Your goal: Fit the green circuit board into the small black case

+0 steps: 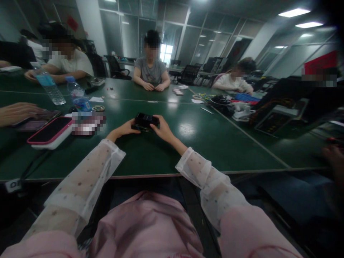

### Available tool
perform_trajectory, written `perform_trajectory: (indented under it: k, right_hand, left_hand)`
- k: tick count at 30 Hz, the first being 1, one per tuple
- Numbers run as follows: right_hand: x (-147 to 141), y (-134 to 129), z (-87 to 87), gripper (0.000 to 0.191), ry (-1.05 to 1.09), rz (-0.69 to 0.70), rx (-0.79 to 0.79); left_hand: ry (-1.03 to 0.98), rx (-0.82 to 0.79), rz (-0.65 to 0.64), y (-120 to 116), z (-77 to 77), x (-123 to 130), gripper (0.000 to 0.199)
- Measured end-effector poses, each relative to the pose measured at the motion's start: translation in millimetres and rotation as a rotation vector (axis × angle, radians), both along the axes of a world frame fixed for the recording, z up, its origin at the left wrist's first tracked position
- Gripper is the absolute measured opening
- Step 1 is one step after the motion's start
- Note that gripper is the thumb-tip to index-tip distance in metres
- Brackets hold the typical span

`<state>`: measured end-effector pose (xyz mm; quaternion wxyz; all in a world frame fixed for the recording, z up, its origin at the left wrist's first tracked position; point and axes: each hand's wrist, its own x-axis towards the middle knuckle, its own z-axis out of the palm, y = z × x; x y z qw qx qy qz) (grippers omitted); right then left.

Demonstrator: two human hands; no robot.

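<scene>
Just above or on the green table, a small black box-shaped device sits between my two hands. My left hand grips its left end, thumb along the near edge. Around the right end, my right hand is closed with its fingers over the top and side. The device's exact kind cannot be made out. To the left of my left hand lies a blurred-out pinkish item, and beside it a phone in a pink case rests on a white object.
Two plastic bottles and a tape roll stand at the left. Another person's hand rests over a dark phone there. Cables and a white item lie at the right. People sit across the table.
</scene>
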<state>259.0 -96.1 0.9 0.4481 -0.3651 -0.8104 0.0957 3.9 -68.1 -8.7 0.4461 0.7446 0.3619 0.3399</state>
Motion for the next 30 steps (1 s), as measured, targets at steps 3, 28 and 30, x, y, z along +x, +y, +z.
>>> perform_trajectory:
  k: [3, 28, 30]
  right_hand:
    - [1, 0, 0.6, 0.05, -0.01, 0.008, 0.007]
    - [2, 16, -18.3, 0.053, -0.154, 0.16, -0.115]
    - [2, 17, -19.4, 0.053, -0.145, 0.165, -0.11]
  left_hand:
    - [-0.007, -0.002, 0.013, -1, 0.8, 1, 0.082]
    - [0.139, 0.093, 0.081, 5, -3.3, -3, 0.096]
    - [0.145, 0.1, 0.088, 5, -3.1, -3, 0.092]
